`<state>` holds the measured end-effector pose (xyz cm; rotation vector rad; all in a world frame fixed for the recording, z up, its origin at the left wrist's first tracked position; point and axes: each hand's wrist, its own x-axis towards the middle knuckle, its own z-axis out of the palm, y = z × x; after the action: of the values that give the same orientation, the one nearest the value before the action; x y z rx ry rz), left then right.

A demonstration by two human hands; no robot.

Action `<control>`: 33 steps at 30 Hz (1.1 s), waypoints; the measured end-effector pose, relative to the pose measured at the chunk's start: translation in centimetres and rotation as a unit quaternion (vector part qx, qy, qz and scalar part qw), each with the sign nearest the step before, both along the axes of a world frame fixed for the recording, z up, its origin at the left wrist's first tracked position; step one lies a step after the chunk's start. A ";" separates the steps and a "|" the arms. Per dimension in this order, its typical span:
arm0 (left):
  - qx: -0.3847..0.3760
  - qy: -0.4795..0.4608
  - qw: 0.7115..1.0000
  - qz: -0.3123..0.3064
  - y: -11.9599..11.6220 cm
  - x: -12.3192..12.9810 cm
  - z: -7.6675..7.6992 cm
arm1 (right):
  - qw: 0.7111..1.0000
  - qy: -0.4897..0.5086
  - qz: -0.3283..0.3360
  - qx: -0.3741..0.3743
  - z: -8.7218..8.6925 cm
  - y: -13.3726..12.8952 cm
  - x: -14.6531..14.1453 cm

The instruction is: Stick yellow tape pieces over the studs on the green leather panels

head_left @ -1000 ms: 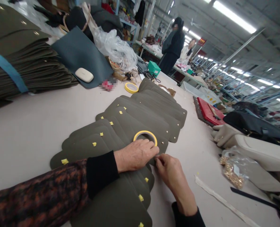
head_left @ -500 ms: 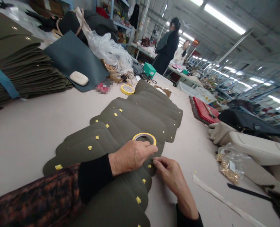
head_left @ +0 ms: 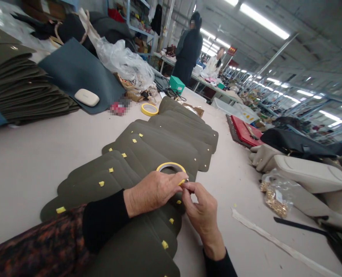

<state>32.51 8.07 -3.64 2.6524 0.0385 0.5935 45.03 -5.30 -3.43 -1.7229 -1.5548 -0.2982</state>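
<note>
My left hand is closed around a roll of yellow tape, held above the dark olive panels. Thumb and fingertips of my right hand are pinched at the roll's near right edge, touching the tape there; whether a torn piece is between them I cannot make out. The panels lie overlapped in a long fanned row across the table. Small yellow tape pieces stick to several of them, along both sides. Tiny metal studs show near the right edges of the farther panels.
A second yellow tape roll lies at the far end. Left stands a strapped panel stack, beside a dark sheet bearing a white case. Right are beige bags, a bag of gold hardware and a pale strip.
My right hand has moved up from beside the panel edge to the tape roll, its fingertips now meeting the roll's edge. The left hand keeps its hold; the view has shifted slightly.
</note>
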 end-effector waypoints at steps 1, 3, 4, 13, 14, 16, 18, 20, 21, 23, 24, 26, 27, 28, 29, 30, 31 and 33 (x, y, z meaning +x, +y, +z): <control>-0.005 0.004 1.000 -0.003 0.0 0.0 0.1 | 1.000 -0.013 -0.009 0.006 -0.1 0.0 0.0; -0.014 0.016 1.000 -0.004 0.0 0.0 0.2 | 0.999 -0.035 -0.022 0.018 -0.2 -0.1 -0.2; -0.014 0.020 1.000 0.001 0.0 0.0 0.2 | 0.999 -0.041 -0.027 0.022 -0.2 -0.1 -0.3; 0.097 -0.070 0.992 0.038 -0.9 0.3 0.4 | 0.907 0.403 -0.109 -0.047 -0.3 0.3 -0.2; 0.099 -0.077 0.991 0.036 -1.1 0.3 0.4 | 0.884 0.449 -0.121 -0.044 -0.6 0.4 0.4; 0.104 -0.066 0.992 0.037 -1.3 0.4 0.3 | 0.850 0.505 -0.143 -0.046 -1.3 0.4 1.7; 0.116 -0.024 0.992 0.049 -1.2 0.7 -0.1 | 0.839 0.520 -0.147 -0.069 -2.0 0.2 2.8; 0.131 0.026 0.989 0.060 -1.1 1.0 -0.5 | 0.848 0.501 -0.144 -0.097 -2.4 0.1 3.4; 0.136 0.047 0.988 0.063 -1.0 1.1 -0.7 | 0.857 0.482 -0.143 -0.109 -2.6 0.1 3.5; 0.138 0.071 0.986 0.065 -1.0 1.3 -0.9 | 0.881 0.430 -0.150 -0.132 -2.6 0.2 3.4; 0.136 0.077 0.985 0.065 -1.0 1.4 -1.0 | 0.894 0.395 -0.155 -0.144 -2.5 0.3 3.3; 0.133 0.085 0.986 0.062 -1.1 1.4 -1.0 | 0.922 0.311 -0.167 -0.161 -2.3 0.7 3.0; 0.131 0.087 0.986 0.060 -1.2 1.4 -0.9 | 0.934 0.267 -0.171 -0.166 -2.3 0.8 2.9; 0.129 0.090 0.986 0.060 -1.2 1.4 -0.9 | 0.943 0.226 -0.174 -0.170 -2.2 1.0 2.8; 0.128 0.092 0.986 0.059 -1.2 1.4 -0.9 | 0.950 0.192 -0.175 -0.174 -2.2 1.2 2.8; 0.126 0.094 0.986 0.059 -1.2 1.4 -0.8 | 0.954 0.165 -0.177 -0.177 -2.2 1.3 2.7; 0.126 0.094 0.986 0.059 -1.2 1.3 -0.8 | 0.956 0.146 -0.178 -0.181 -2.3 1.4 2.7; 0.125 0.094 0.986 0.058 -1.2 1.3 -0.9 | 0.958 0.123 -0.178 -0.187 -2.3 1.6 2.8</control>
<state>33.83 6.90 -4.52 2.9593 0.1846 0.4053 47.85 -3.69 -5.77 -2.2443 -1.1645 0.0430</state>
